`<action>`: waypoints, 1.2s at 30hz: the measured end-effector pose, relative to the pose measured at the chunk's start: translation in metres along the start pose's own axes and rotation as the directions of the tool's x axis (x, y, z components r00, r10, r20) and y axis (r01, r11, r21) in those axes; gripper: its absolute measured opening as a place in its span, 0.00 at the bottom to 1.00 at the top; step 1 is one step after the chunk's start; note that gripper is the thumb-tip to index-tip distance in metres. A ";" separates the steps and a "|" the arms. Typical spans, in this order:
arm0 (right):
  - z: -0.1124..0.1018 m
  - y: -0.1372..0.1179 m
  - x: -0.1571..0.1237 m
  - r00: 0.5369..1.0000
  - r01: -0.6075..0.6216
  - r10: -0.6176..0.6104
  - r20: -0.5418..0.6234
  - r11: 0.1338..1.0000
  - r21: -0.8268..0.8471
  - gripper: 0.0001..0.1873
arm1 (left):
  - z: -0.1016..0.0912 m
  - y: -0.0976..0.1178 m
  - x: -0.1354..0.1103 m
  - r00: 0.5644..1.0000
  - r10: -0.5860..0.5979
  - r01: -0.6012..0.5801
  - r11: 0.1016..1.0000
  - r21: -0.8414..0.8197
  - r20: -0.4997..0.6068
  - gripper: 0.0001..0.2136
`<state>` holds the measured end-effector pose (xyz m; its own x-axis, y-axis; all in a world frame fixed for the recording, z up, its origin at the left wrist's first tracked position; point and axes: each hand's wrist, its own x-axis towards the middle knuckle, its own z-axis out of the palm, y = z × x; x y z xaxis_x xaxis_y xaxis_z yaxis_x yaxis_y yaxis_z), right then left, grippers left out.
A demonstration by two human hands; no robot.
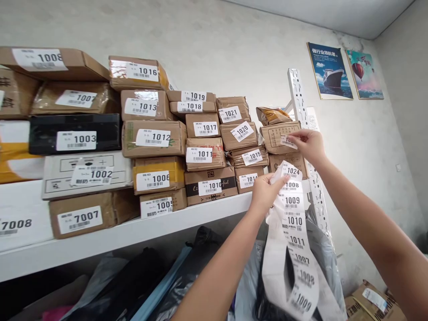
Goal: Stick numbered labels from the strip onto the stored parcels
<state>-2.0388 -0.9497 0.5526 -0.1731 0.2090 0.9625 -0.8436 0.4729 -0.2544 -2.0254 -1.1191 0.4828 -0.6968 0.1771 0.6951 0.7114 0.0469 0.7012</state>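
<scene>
My left hand point(267, 191) is closed on a long strip of numbered labels point(292, 220), which hangs down in a loop below it. The label at the top of the strip reads 1024. Up and to the right, my right hand point(308, 145) pinches a single label point(288, 141) at its edge. That label lies against the front of a cardboard box point(267, 137) at the right end of the shelf; whether it is stuck there I cannot tell. Another box point(284, 160) sits below, partly behind the strip, and a yellow-brown package point(272, 116) rests on top.
Several labelled parcels stand stacked along the white shelf point(200, 213), among them a black box point(75, 131). A perforated metal post point(297, 96) rises at the shelf's right end. Plastic bags point(200, 263) fill the level below. More packages point(371, 298) lie at the lower right.
</scene>
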 end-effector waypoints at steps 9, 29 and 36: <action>-0.014 -0.016 0.007 0.978 0.163 -0.198 -0.061 0.916 -0.366 0.22 | -0.007 -0.002 0.007 0.959 0.280 -0.282 0.959 -0.035 -0.039 0.17; 0.013 -0.020 0.063 1.000 0.020 -0.014 -0.026 0.967 0.253 0.08 | -0.010 0.029 0.031 0.970 0.202 -0.197 0.979 0.049 -0.138 0.17; 0.026 -0.010 0.115 0.995 0.093 -0.081 0.062 0.968 -0.231 0.06 | -0.028 0.036 0.025 0.950 0.249 -0.210 0.955 0.208 -0.186 0.07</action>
<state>-2.0630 -0.9525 0.6683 -0.1358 0.1163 0.9839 -0.7155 0.6754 -0.1786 -2.0199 -1.1401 0.5302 -0.5021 -0.0032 0.8648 0.8447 0.2123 0.4913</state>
